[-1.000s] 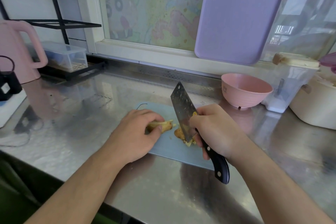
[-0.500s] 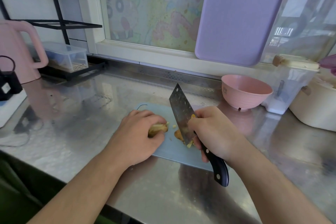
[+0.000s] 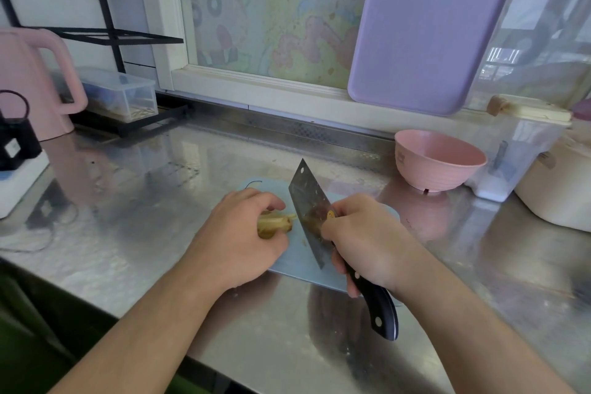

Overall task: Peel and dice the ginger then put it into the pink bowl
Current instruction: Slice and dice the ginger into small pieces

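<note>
A yellowish piece of ginger (image 3: 274, 223) lies on the small pale blue cutting board (image 3: 299, 262), and my left hand (image 3: 243, 233) holds it down with curled fingers. My right hand (image 3: 367, 237) grips the black handle of a cleaver (image 3: 308, 205), whose blade stands on edge just right of the ginger. The cut ginger bits are mostly hidden behind the blade and my right hand. The pink bowl (image 3: 438, 161) stands on the steel counter to the back right, nothing visible inside it.
A clear lidded container (image 3: 511, 153) and a cream pot (image 3: 559, 182) stand right of the bowl. A purple board (image 3: 425, 25) leans on the window. At the left stand a pink kettle (image 3: 32, 83), a black rack (image 3: 105, 35) and a clear box (image 3: 124, 96).
The cleaver has shifted left, close against the ginger end, and now hides the cut pieces. My left hand has stayed on the ginger, with more of its end showing than half a second ago.
</note>
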A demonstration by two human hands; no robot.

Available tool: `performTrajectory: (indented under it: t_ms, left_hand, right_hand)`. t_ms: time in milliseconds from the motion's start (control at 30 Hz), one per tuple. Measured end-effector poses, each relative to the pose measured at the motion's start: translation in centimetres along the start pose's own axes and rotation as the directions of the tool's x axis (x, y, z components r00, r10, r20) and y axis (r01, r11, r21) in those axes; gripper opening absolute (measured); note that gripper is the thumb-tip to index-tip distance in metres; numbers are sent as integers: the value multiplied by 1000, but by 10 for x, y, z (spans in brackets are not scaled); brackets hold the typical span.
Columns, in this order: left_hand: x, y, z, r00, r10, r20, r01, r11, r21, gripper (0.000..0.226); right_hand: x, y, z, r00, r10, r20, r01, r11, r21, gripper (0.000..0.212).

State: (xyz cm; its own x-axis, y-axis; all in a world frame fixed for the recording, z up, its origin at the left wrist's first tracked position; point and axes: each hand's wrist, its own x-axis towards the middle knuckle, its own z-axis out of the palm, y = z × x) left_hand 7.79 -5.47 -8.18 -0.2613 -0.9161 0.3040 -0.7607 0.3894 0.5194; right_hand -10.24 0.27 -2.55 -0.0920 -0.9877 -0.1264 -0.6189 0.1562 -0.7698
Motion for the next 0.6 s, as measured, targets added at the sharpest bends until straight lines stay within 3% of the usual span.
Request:
performTrajectory:
  t_ms: [267, 600]
  left_hand:
    - [2, 3, 4, 996, 32, 86, -39, 996, 82, 45]
    - [2, 11, 8, 987, 71, 145, -87, 990, 107, 46]
  right_hand:
    - [1, -7, -2, 999, 2, -46, -5, 998, -55, 14]
    - [-1, -11, 1, 999, -2, 49, 4, 999, -34, 13]
